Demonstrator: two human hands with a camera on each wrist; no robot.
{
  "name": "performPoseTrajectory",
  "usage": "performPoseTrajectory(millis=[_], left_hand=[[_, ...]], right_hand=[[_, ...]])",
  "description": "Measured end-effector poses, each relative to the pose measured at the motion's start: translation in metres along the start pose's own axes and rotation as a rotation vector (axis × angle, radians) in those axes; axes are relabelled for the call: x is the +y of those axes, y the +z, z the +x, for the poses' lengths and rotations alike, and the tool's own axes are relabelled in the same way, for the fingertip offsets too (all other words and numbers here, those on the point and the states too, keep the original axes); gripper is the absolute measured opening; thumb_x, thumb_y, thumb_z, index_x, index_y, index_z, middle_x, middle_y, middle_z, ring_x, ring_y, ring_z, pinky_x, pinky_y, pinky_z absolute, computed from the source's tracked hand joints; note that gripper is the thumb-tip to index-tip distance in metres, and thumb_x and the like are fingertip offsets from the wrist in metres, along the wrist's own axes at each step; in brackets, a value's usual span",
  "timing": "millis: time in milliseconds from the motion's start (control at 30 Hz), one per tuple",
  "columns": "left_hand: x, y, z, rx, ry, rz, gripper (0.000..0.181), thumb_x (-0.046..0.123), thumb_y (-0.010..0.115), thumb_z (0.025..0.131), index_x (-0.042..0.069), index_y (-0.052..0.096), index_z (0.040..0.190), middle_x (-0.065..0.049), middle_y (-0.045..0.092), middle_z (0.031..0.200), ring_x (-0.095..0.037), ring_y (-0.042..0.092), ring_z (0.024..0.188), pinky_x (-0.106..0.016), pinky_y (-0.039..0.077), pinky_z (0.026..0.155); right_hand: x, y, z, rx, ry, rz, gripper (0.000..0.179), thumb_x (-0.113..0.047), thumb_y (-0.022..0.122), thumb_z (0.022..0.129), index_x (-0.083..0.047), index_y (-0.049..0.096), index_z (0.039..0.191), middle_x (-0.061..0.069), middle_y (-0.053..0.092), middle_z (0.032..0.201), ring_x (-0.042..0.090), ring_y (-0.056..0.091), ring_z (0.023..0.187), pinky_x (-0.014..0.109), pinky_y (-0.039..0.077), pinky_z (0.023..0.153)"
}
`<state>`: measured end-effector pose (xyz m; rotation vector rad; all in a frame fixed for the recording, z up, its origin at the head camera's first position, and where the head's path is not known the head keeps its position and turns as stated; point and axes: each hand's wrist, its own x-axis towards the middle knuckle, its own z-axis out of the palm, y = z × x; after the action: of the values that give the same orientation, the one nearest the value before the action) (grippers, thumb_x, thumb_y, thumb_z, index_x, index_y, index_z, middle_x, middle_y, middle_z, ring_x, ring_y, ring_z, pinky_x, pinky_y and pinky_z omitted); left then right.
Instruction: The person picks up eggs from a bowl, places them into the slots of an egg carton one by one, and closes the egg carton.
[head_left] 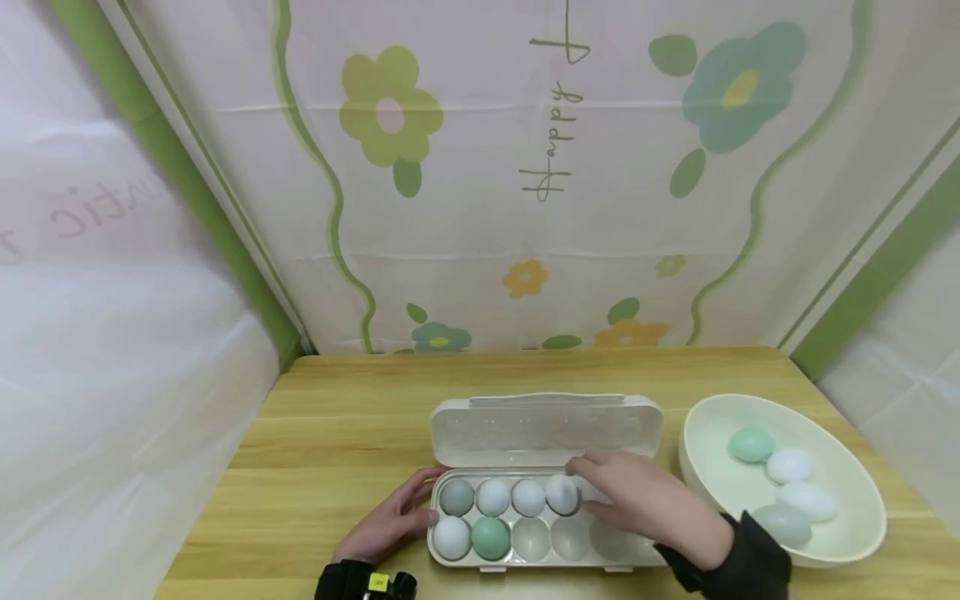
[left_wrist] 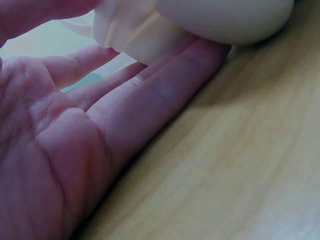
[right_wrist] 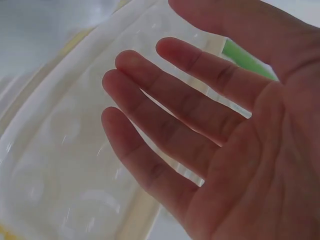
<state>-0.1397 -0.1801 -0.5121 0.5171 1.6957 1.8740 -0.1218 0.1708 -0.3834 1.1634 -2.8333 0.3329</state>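
An egg box (head_left: 492, 569) lies on the table with its clear lid (head_left: 546, 429) raised at the back. Several eggs fill its left hollows: a grey-green egg (head_left: 457, 497), white ones, and a green egg (head_left: 491, 538) in the front row. At the box's left end my left hand (head_left: 390, 521) rests against it, fingers fairly straight along the side in the left wrist view. My right hand (head_left: 637, 496) hovers over the right half, its fingertips close to the rightmost white egg (head_left: 562, 495) of the back row. Nothing lies in its palm in the right wrist view.
To the right stands a pale bowl (head_left: 705, 450) with several eggs in it, among them a green egg (head_left: 752, 444) and a white egg (head_left: 807, 501). The right forearm passes close to the bowl's left rim. A printed cloth (head_left: 465, 208) hangs behind the wooden table (head_left: 337, 417).
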Motion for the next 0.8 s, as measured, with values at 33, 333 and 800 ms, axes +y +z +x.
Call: performPoseTrajectory(millis=[33, 333, 800], left_hand=[[0.000, 0.000, 0.000, 0.001, -0.003, 0.000, 0.052, 0.009, 0.046, 0.095, 0.014, 0.026, 0.142, -0.024, 0.024, 0.147, -0.030, 0.041, 0.124, -0.041, 0.043, 0.095], [-0.001, 0.002, -0.001, 0.010, -0.003, -0.005, 0.052, 0.009, 0.046, 0.095, 0.010, 0.025, 0.142, -0.026, 0.024, 0.146, -0.030, 0.042, 0.123, -0.041, 0.045, 0.094], [0.000, 0.001, 0.000, -0.008, 0.019, -0.007, 0.052, 0.007, 0.046, 0.095, 0.010, 0.024, 0.143, -0.025, 0.025, 0.146, -0.027, 0.043, 0.122, -0.039, 0.045, 0.093]], right_hand=[[0.003, -0.002, -0.004, -0.007, 0.008, -0.008, 0.031, -0.016, 0.074, 0.072, -0.010, 0.062, 0.100, 0.001, 0.064, 0.088, 0.014, 0.057, 0.074, 0.031, 0.049, 0.059], [0.027, -0.015, -0.039, -0.045, 0.032, -0.134, 0.030, -0.017, 0.075, 0.069, -0.012, 0.059, 0.094, -0.006, 0.055, 0.077, 0.010, 0.051, 0.064, 0.029, 0.043, 0.051], [0.058, -0.036, -0.070, -0.061, 0.129, -0.232, 0.025, -0.016, 0.071, 0.070, -0.016, 0.058, 0.092, -0.007, 0.055, 0.076, 0.016, 0.054, 0.064, 0.033, 0.042, 0.051]])
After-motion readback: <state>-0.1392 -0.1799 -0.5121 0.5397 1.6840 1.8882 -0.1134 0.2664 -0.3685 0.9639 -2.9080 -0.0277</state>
